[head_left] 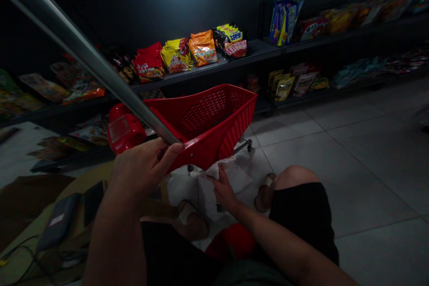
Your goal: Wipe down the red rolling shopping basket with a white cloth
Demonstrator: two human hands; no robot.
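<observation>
My left hand (144, 167) grips a long metal pole (83, 62), close to where it joins a small red plastic shopping cart (214, 120). The cart has a mesh basket and stands on small castors just ahead of my knees. My right hand (223, 190) rests on a crumpled white tissue (228, 178) below the cart's front edge. Whether its fingers grip the tissue, I cannot tell. A rounded red plastic part (124, 129) sticks out at the cart's far left, partly behind the pole.
Dark shelves (254, 51) hold several bright snack packets (203, 47) ahead and to the right. Grey floor tiles (362, 165) stretch to the right. My slippered feet (191, 219) lie under the cart. A red item (231, 241) sits in my lap, and a grey device with cables (58, 223) lies at lower left.
</observation>
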